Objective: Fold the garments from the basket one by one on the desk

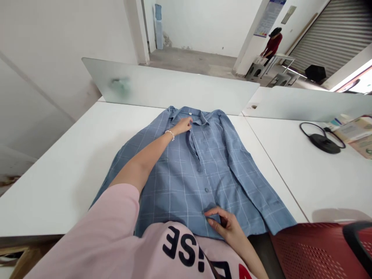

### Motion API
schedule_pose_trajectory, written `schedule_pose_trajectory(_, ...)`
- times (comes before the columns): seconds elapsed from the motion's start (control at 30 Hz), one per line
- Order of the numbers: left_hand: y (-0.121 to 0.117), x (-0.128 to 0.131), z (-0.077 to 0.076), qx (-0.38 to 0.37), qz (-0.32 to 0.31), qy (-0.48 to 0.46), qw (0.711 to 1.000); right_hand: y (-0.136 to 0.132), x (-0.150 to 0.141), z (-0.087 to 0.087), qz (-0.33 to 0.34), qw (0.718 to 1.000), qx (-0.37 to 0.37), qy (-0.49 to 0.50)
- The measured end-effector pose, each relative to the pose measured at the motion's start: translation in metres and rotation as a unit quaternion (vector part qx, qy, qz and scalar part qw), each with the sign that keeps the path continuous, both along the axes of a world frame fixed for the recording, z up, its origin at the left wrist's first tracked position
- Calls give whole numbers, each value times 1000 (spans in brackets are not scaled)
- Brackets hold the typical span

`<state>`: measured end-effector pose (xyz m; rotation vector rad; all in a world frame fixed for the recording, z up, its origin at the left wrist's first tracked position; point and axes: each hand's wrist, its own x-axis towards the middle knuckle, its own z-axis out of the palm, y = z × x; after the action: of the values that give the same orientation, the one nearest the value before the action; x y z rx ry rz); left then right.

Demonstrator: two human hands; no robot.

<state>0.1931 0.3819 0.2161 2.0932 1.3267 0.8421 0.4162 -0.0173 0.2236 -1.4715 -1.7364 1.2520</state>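
A blue checked shirt (203,170) lies front up on the white table (58,174), collar at the far side, buttons down its middle. My left hand (183,126), a bead bracelet on its wrist, reaches across to the collar and pinches the cloth beside the placket. My right hand (223,224) is at the near hem, thumb and fingers closed on the bottom edge of the button strip. Both sleeves lie along the shirt's sides.
A frosted divider (162,85) stands behind the shirt. On the neighbouring table to the right lie a black stand with a cable (324,141) and cardboard boxes (359,133). A red mesh chair (322,248) is at bottom right. Far back, a person in red (272,44) bends over stools.
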Motion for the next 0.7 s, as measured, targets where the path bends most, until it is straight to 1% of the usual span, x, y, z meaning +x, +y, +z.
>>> schedule_pose_trajectory(0.1, -4, 7, -4, -6, -15, 21, 1000, -4, 3, -19, -6, 999, -48, 19)
schedule_pose_trajectory(0.17, -4, 16, -3, 7, -7, 29, 1000, -5, 4, -28, -16, 998, -50, 38)
schedule_pose_trajectory(0.27, 0, 36, 4, 46, 16, 69, 996, -5, 5, -35, -25, 997, -44, 53)
schedule_pose_trajectory(0.33, 5, 52, 9, 60, 25, 84, 994, -6, 5, -37, -26, 997, -45, 59)
schedule_pose_trajectory(0.43, 17, 71, 13, 35, 25, 52, 998, -5, 8, -39, -21, 997, -45, 60)
schedule_pose_trajectory(0.53, 33, 81, 14, 16, 43, 14, 999, -4, 10, -39, -5, 997, -50, 63)
schedule_pose_trajectory(0.6, 45, 80, 15, 8, 78, -12, 997, -3, 12, -38, 6, 996, -59, 72)
schedule_pose_trajectory(0.7, 65, 69, 14, -19, 145, -64, 987, -2, 14, -38, 6, 995, -66, 73)
